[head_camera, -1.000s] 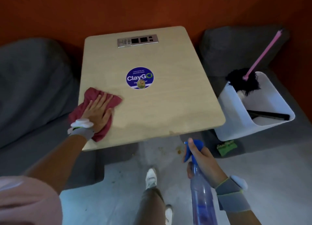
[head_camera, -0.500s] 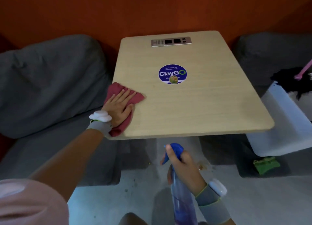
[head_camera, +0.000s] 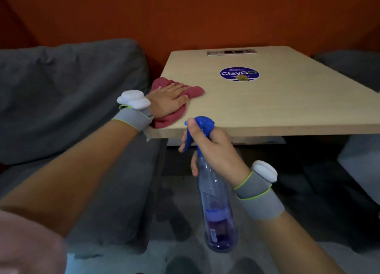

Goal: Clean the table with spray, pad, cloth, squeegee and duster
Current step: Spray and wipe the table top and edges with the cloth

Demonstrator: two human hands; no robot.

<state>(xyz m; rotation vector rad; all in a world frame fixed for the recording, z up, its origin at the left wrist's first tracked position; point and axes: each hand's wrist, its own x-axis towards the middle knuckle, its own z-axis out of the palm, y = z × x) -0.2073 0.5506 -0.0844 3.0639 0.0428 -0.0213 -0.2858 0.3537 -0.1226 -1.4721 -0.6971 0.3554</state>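
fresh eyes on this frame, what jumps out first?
The blue spray bottle dominates the lower centre, gripped at its trigger head by the right hand just below the table's near edge. Next is the left hand, pressed flat on a red cloth at the near-left corner of the light wooden table. Further back, a round blue ClayGo sticker stands out on the tabletop against the orange wall.

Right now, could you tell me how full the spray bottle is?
Nearly empty. The spray bottle, gripped in the right hand, is see-through, and purple liquid shows only in its bottom part; the rest looks clear.
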